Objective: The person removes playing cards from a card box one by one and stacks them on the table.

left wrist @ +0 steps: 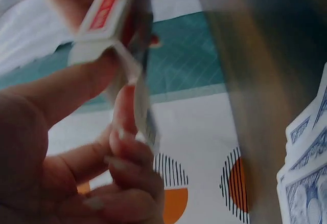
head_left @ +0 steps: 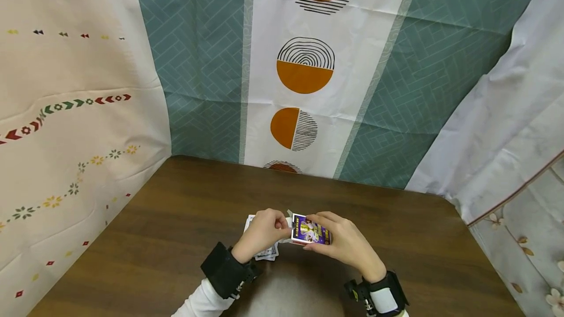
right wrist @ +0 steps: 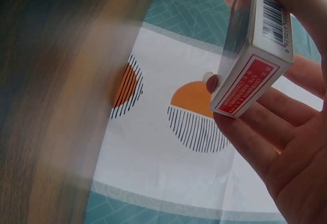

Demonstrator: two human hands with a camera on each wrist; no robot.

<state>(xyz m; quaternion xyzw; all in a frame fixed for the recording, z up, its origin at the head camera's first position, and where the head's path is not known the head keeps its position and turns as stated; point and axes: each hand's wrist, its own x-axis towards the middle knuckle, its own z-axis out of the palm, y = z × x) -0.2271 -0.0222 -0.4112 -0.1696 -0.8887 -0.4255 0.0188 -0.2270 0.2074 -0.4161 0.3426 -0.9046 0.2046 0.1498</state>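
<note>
My right hand (head_left: 345,241) grips a playing card box (head_left: 312,230) by its long edges, thumb on one side and fingers on the other. The box has a purple and yellow front, and a barcode with red labels shows on its narrow sides in the right wrist view. At its open end, my left hand (head_left: 264,234) pinches the lifted white flap (left wrist: 145,116) between thumb and fingers. Blue-patterned playing cards (head_left: 267,253) lie fanned on the table below the left hand, partly hidden by it. The inside of the box is hidden.
The brown wooden table (head_left: 194,199) extends around both hands. Behind it hangs a green and white curtain (head_left: 211,62) with orange circles. A cream patterned cloth (head_left: 79,136) borders the left side, and a white cloth (head_left: 498,136) the right.
</note>
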